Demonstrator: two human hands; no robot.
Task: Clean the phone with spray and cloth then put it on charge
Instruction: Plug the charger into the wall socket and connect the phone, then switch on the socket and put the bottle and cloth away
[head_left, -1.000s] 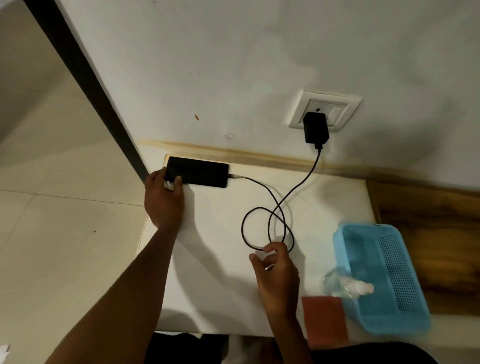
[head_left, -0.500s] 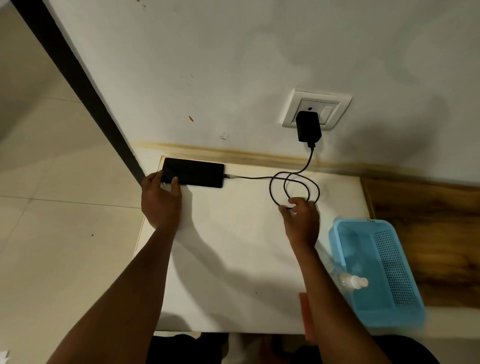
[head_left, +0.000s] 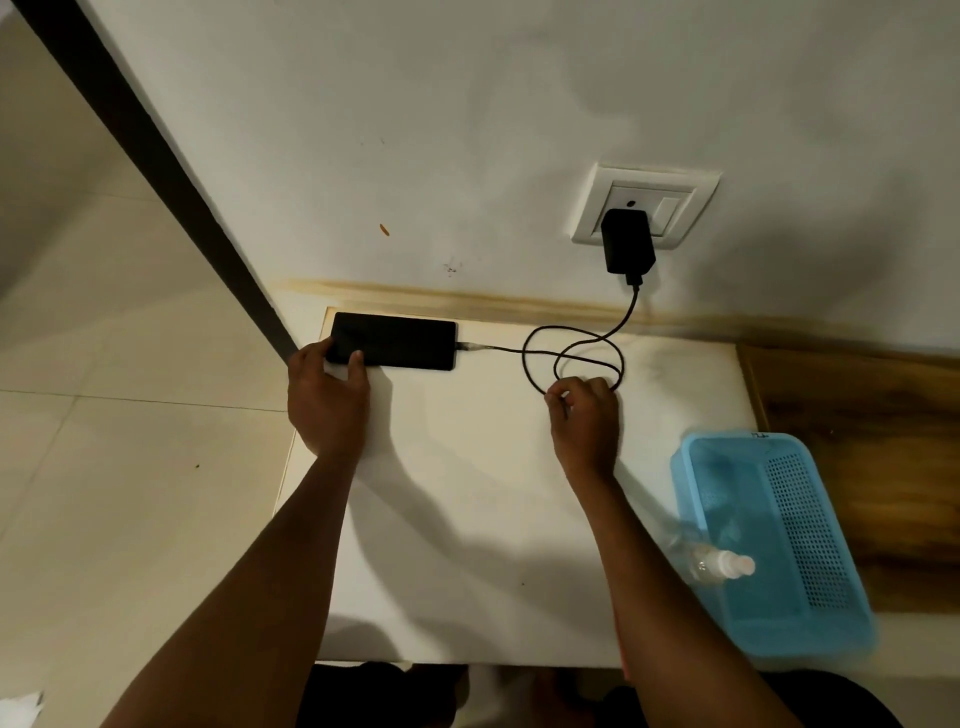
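Note:
A black phone (head_left: 400, 342) lies flat at the far left corner of the white table (head_left: 467, 519), its screen dark. My left hand (head_left: 327, 400) grips its left end between thumb and fingers. A black cable (head_left: 571, 358) runs from the phone's right end, coils in loops, and rises to a black charger (head_left: 626, 241) plugged into the wall socket (head_left: 670, 208). My right hand (head_left: 587, 421) is closed on the near part of the coil. The clear spray bottle (head_left: 714, 564) lies near the blue basket. The red cloth is mostly hidden behind my right forearm.
A light blue perforated plastic basket (head_left: 789, 540) stands at the table's right front. A wooden surface (head_left: 857, 441) adjoins the table on the right. The white wall rises just behind the table. Tiled floor (head_left: 130, 415) lies to the left.
My right hand carried the cable coil from the middle of the table back and right toward the wall, then held there. My left hand has stayed on the phone's end.

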